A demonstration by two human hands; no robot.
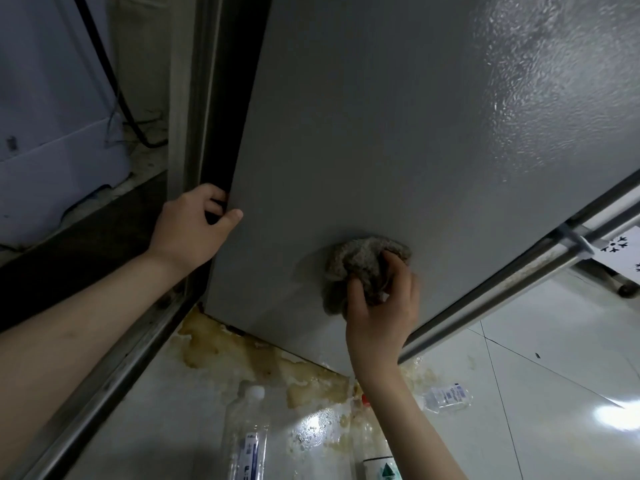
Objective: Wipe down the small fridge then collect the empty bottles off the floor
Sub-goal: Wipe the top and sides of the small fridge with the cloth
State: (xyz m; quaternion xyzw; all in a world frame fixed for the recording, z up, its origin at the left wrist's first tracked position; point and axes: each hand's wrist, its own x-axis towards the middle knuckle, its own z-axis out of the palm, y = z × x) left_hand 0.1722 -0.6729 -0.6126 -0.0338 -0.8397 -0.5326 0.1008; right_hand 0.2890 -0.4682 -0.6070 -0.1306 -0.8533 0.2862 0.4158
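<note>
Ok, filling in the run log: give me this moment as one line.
step: wiping fridge side | left hand: grips fridge edge | right hand: presses rag | bottles: on floor

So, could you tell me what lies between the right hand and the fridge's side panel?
In the head view, a crumpled grey cloth lies between the right hand and the fridge.

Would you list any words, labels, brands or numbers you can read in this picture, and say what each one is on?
No text reads clearly.
Upright bottle label: blue print, too blurred.
Lying bottle label: dark print, too small.
White-labelled bottle: green triangle logo, no legible words.
White sheet at right: black snowflake-like symbols, no words.
</note>
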